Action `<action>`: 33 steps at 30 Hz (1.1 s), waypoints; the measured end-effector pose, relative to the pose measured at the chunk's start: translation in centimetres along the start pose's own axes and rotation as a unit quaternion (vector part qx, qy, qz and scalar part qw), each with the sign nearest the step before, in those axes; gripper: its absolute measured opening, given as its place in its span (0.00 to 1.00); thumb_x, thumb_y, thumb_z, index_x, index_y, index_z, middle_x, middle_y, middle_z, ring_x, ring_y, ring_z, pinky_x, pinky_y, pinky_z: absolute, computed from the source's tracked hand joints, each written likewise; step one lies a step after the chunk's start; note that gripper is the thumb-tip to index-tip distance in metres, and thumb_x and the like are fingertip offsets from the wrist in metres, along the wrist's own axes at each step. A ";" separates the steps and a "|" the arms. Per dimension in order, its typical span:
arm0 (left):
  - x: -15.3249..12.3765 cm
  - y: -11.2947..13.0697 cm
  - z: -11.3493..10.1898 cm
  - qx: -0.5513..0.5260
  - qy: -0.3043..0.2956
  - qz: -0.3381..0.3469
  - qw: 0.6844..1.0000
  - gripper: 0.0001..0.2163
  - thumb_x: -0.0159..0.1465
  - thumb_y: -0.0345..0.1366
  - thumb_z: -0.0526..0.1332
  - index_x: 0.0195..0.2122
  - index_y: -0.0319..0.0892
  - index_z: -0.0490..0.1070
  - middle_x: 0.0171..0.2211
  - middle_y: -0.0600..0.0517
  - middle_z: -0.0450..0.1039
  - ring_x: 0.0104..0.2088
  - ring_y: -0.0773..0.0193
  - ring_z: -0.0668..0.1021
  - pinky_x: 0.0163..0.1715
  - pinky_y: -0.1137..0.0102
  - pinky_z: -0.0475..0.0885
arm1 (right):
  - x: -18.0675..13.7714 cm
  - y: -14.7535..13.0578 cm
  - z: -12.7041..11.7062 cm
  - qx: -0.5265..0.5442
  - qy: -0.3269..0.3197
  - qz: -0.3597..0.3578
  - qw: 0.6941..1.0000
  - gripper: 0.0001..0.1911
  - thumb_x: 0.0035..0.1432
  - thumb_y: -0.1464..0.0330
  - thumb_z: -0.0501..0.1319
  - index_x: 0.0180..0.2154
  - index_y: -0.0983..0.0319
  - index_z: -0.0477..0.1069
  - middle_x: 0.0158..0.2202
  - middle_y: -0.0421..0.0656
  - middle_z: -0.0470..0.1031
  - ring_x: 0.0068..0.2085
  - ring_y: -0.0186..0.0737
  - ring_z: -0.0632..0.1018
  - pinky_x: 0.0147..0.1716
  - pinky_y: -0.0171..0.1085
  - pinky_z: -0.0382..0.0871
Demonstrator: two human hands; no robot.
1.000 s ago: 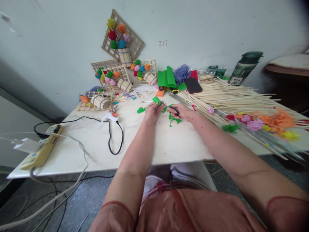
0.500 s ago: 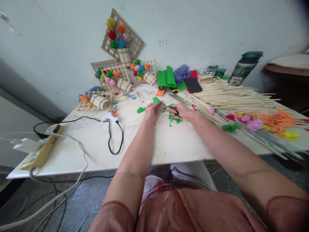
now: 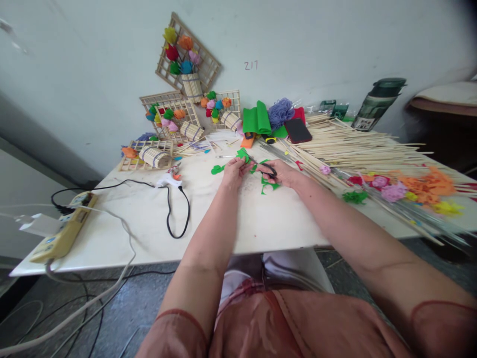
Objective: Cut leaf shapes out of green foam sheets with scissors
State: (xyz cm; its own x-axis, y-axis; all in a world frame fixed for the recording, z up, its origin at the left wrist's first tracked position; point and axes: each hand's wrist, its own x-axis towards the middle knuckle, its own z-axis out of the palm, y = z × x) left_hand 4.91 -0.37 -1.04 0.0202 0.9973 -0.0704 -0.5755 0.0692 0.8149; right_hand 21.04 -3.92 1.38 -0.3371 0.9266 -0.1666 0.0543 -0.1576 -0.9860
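Note:
My left hand point(image 3: 237, 170) is closed on a small piece of green crepe paper point(image 3: 242, 154), which sticks up past the fingertips. Black-handled scissors point(image 3: 269, 172) are in my right hand point(image 3: 280, 172), fingers wrapped round the grips, with the blades pointing left at the green piece. Whether the blades touch the paper is too small to tell. Green offcuts point(image 3: 269, 186) lie on the table under and beside the scissors. Left of my left hand rest some rounded green cut pieces point(image 3: 217, 170).
A glue gun point(image 3: 170, 180) and power strip point(image 3: 64, 233) with cables lie left. Stick-and-flower frames point(image 3: 189, 59) lean on the wall. Green paper rolls point(image 3: 257, 119), purple yarn point(image 3: 281, 113), a phone point(image 3: 298, 131), wooden sticks point(image 3: 346, 149) and a bottle point(image 3: 379, 104) stand behind and right.
The green piece in my left hand has tilted slightly, and the scissors have shifted a little at its right edge. Both hands stay in nearly the same place.

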 end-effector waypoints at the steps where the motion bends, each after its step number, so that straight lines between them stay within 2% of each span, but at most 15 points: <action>1: -0.1 0.0 0.0 0.002 -0.002 -0.001 1.000 0.10 0.59 0.24 0.63 0.23 0.39 0.63 0.22 0.52 0.73 0.29 0.64 0.81 0.44 0.64 0.77 | 0.0 0.0 0.0 0.000 0.001 0.000 1.000 0.09 0.56 0.68 0.66 0.30 0.66 0.69 0.16 0.34 0.64 0.13 0.24 0.60 0.11 0.26 0.49; 8: -0.2 0.0 0.2 0.008 -0.011 -0.006 1.000 0.10 0.58 0.25 0.64 0.24 0.39 0.64 0.22 0.53 0.73 0.28 0.66 0.80 0.41 0.66 0.78 | 0.2 0.2 -0.2 0.005 -0.003 -0.010 1.000 0.08 0.56 0.68 0.65 0.30 0.66 0.69 0.16 0.34 0.63 0.13 0.24 0.60 0.11 0.26 0.50; 15: -0.1 0.0 0.1 0.003 -0.011 -0.008 1.000 0.10 0.58 0.24 0.64 0.24 0.39 0.64 0.24 0.52 0.74 0.33 0.63 0.82 0.45 0.64 0.77 | 0.6 0.4 -0.3 -0.002 0.002 -0.031 1.000 0.09 0.55 0.68 0.66 0.29 0.66 0.68 0.15 0.34 0.63 0.13 0.24 0.58 0.11 0.26 0.49; 27: 0.0 0.0 -0.1 0.000 -0.006 0.000 1.000 0.08 0.58 0.26 0.63 0.24 0.39 0.65 0.25 0.51 0.75 0.33 0.63 0.82 0.44 0.64 0.77 | 0.5 0.2 -0.2 -0.022 0.005 -0.040 0.999 0.12 0.53 0.68 0.67 0.25 0.65 0.67 0.15 0.34 0.62 0.13 0.23 0.58 0.10 0.26 0.47; 33: 0.2 -0.1 -0.2 -0.007 0.003 -0.001 1.000 0.09 0.57 0.27 0.65 0.24 0.39 0.66 0.26 0.50 0.75 0.39 0.59 0.82 0.47 0.62 0.75 | 0.7 0.4 -0.4 -0.032 0.004 -0.053 0.998 0.13 0.52 0.67 0.68 0.23 0.65 0.66 0.15 0.35 0.62 0.13 0.23 0.58 0.10 0.27 0.47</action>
State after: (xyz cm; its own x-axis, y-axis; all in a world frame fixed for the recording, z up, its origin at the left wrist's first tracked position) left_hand 4.82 -0.17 -1.25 0.0166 0.9970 -0.0759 -0.5861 0.0712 0.8071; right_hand 21.21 -3.22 0.90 -0.3360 0.9399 -0.0611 0.0797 -0.0363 -0.9962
